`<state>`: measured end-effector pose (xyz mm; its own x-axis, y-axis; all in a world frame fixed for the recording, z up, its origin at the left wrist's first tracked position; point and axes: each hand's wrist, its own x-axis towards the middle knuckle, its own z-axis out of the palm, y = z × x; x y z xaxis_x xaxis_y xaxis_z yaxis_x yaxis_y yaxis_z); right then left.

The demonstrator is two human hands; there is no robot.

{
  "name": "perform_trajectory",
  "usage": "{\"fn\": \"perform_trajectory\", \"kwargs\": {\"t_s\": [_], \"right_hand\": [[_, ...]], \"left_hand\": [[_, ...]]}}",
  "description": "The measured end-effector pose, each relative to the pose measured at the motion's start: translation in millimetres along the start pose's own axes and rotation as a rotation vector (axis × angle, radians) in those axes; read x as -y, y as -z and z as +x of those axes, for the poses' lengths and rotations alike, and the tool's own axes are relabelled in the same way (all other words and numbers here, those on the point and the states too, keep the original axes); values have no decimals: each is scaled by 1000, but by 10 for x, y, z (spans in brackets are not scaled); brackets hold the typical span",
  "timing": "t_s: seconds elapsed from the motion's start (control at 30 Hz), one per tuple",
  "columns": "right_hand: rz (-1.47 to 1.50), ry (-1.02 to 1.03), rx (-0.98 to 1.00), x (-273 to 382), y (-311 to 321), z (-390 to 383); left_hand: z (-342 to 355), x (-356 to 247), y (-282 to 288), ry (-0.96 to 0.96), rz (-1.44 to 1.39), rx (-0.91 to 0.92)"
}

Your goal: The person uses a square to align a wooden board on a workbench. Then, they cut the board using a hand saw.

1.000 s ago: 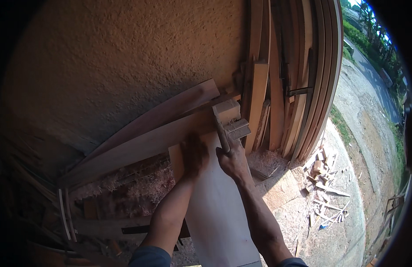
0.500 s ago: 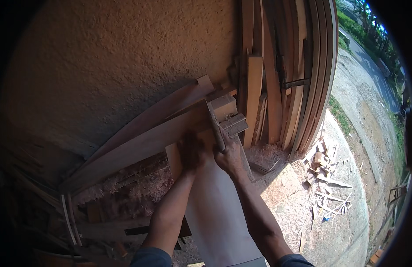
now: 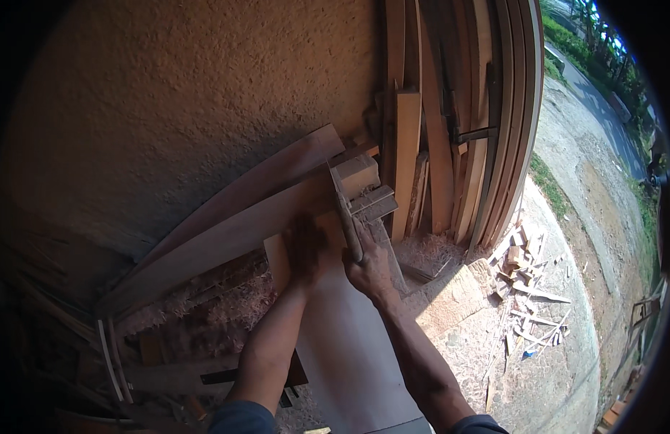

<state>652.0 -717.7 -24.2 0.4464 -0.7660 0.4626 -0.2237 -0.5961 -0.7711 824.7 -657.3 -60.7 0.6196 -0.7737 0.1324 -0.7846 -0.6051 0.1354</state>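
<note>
A wide, pale wooden plank (image 3: pixel 349 347) runs away from me between my forearms. My left hand (image 3: pixel 304 246) lies in shadow on its far part, fingers stretched out, holding nothing that I can see. Beside it, at the plank's right edge, my right hand (image 3: pixel 369 267) is closed round a long, narrow chisel-like tool (image 3: pixel 347 224). The tool's flat tip points away from me, close to a wooden block (image 3: pixel 359 175) and a smaller grooved wood piece (image 3: pixel 374 204) with shavings on it.
Two long boards (image 3: pixel 226 224) lean along the rough wall (image 3: pixel 205 94) at the left. Tall planks (image 3: pixel 440 130) stand upright at the far right. Shavings (image 3: pixel 237 304) cover the ground under the plank. Wood offcuts (image 3: pixel 526 289) are strewn on the sunlit ground to the right.
The whole view has shifted slightly. My left hand, blurred before, now shows its fingers stretched out on the plank. My right hand keeps its grip on the tool.
</note>
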Motion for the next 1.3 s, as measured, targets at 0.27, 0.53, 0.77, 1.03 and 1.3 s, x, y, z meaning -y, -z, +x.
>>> {"fn": "perform_trajectory", "kwargs": {"t_s": [0.27,0.53,0.77,1.03,1.3], "right_hand": [[160,-398,337,4,1252,-2039],[182,-263,221,-31,275,-234],[239,-236,224,338,1264,-1706],[173,-187,219,292,443,-371],[125,-210,224,513,966,-1017]], "left_hand": [[-133,194,-142,-32,-42,-173],[-38,-31,89,34,-17,23],[-111,207,-174,-25,15,-227],[-137,299,-336,-52,106,-235],[-89,34,-75,-37,-50,-180]]}}
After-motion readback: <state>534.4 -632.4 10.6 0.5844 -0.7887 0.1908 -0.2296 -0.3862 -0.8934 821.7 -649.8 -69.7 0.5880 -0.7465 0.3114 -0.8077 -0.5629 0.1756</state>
